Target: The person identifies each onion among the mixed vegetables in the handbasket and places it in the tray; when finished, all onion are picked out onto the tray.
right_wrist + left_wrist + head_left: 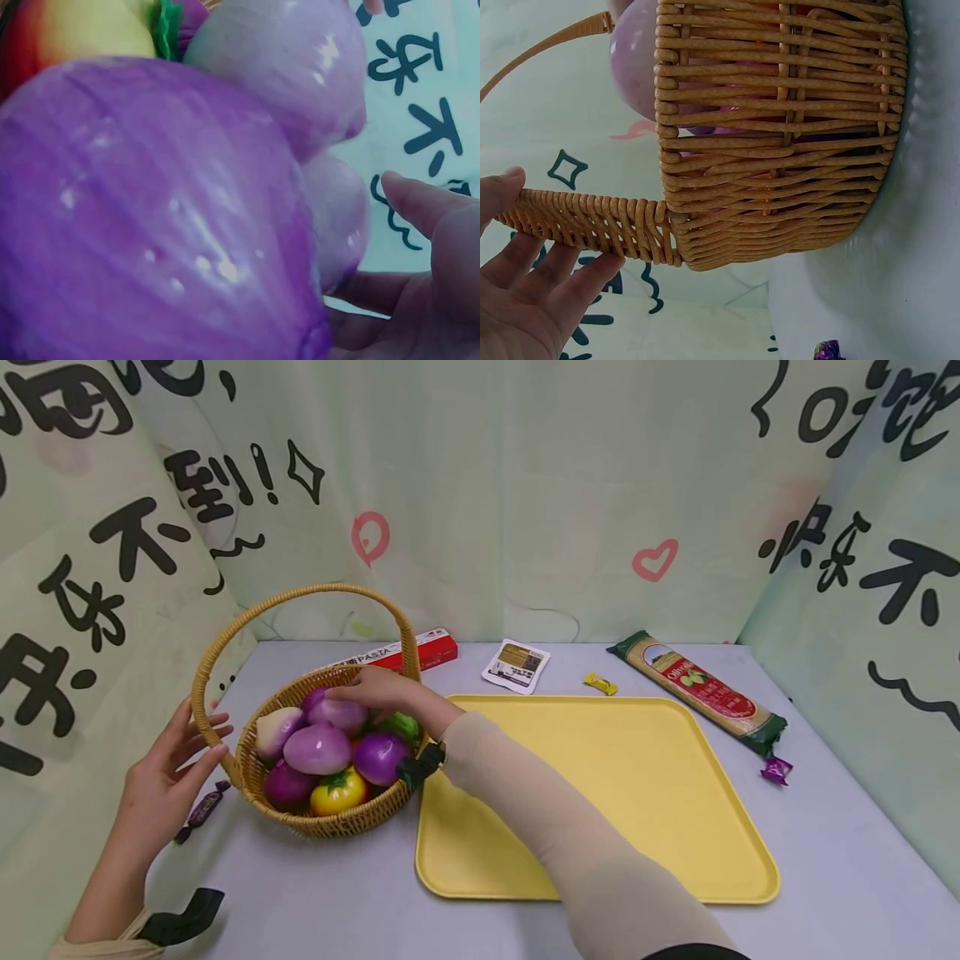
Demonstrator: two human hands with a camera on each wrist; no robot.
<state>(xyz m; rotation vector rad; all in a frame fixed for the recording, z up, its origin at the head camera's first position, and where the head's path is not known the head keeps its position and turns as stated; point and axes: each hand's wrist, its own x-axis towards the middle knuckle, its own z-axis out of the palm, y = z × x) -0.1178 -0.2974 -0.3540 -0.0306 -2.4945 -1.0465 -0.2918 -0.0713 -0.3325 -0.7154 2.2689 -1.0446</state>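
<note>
A wicker basket (322,827) stands on the left of the table, filled with several purple onions (318,749). A yellow-and-red piece of produce with a green top (340,792) lies among them at the front, and something green (401,725) shows at the right. My left hand (161,777) holds the base of the basket's arched handle (592,225), thumb on one side and fingers on the other. Inside the rim, my right hand (378,692) reaches over the rear onions. In the right wrist view its thumb stands apart from a pale onion (341,217), its fingers partly hidden behind it.
Right of the basket lies a yellow tray (600,777), with my right forearm across it. Behind are a red pasta box (438,649), a white packet (516,666) and a yellow candy (600,683). An olive pasta bag (705,689) and purple candy (776,770) lie right; another candy (202,810) lies left.
</note>
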